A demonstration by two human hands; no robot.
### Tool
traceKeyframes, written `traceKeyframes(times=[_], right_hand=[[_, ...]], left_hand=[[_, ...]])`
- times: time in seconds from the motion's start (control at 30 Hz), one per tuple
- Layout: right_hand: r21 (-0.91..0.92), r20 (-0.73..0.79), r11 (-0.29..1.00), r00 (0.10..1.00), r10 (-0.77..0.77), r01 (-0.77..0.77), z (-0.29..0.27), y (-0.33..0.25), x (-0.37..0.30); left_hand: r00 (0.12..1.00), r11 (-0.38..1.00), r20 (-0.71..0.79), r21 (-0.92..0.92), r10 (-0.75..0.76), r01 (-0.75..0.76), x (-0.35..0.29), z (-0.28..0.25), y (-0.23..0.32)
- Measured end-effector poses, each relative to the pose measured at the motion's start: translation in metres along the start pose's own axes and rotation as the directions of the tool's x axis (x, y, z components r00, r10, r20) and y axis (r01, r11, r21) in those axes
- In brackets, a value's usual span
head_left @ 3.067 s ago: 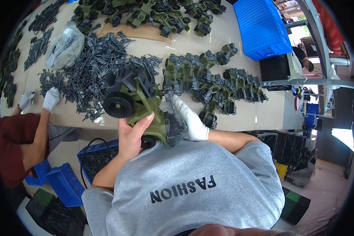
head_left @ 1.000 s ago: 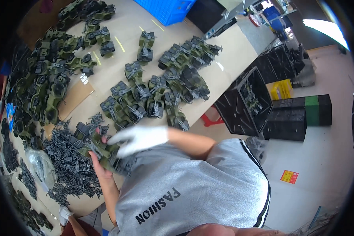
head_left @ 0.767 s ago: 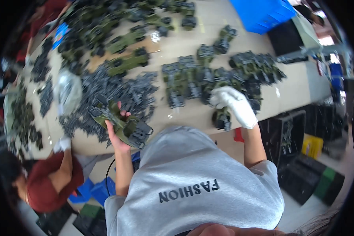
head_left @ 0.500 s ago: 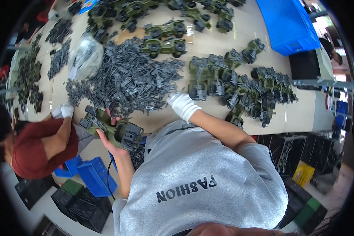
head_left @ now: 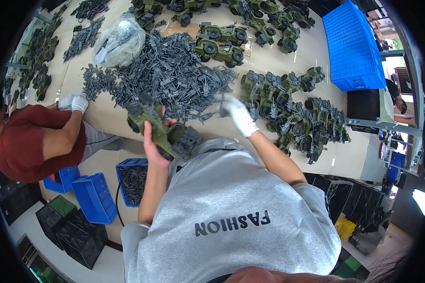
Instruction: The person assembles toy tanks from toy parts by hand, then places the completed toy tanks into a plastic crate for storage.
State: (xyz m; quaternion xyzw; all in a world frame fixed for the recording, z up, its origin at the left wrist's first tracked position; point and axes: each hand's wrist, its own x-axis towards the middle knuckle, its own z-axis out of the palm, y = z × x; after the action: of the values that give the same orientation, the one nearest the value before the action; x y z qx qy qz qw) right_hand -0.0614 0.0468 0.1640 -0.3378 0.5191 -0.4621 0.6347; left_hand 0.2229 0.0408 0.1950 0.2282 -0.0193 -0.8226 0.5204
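My bare left hand (head_left: 157,150) is closed around a green toy jeep (head_left: 169,137) with dark grey parts, held tilted over the table's near edge. My right hand (head_left: 239,115), in a white glove, is at the right edge of a big heap of dark grey plastic parts (head_left: 160,75). Its fingertips are pinched on a small dark grey plastic part (head_left: 221,104), blurred, so its exact shape cannot be made out. Just right of that hand stand rows of green toy jeeps (head_left: 264,92).
Two jeeps (head_left: 219,49) stand behind the heap, beside a clear plastic bag (head_left: 120,41). A blue crate (head_left: 354,52) is at the back right. On the left, a co-worker in a dark red top (head_left: 21,146) works with gloved hands. A blue bin of dark parts (head_left: 134,184) sits below the table.
My left hand has moved the jeep right, closer to the heap's near edge. My right hand has lifted off the heap's edge with a small grey part. The whole view has shifted.
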Motion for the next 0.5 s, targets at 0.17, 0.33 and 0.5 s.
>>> traceKeyframes(times=[0.17,0.33,0.5], right_hand=[[0.014,-0.038,0.999,0.999,0.033,-0.033,0.045,-0.104,-0.073],[-0.184,0.105,0.982,0.994,-0.029,0.048,0.065,-0.121,-0.107],[-0.2,0.051,0.973,0.993,-0.103,0.112,0.064,-0.107,-0.108]], left_hand=[[0.997,0.988,-0.036,0.133,-0.073,0.078,0.006,0.033,-0.017],[0.987,0.956,-0.136,0.266,-0.086,0.12,-0.003,0.048,-0.029],[0.985,0.929,-0.134,0.339,-0.106,0.146,-0.012,0.067,-0.033]])
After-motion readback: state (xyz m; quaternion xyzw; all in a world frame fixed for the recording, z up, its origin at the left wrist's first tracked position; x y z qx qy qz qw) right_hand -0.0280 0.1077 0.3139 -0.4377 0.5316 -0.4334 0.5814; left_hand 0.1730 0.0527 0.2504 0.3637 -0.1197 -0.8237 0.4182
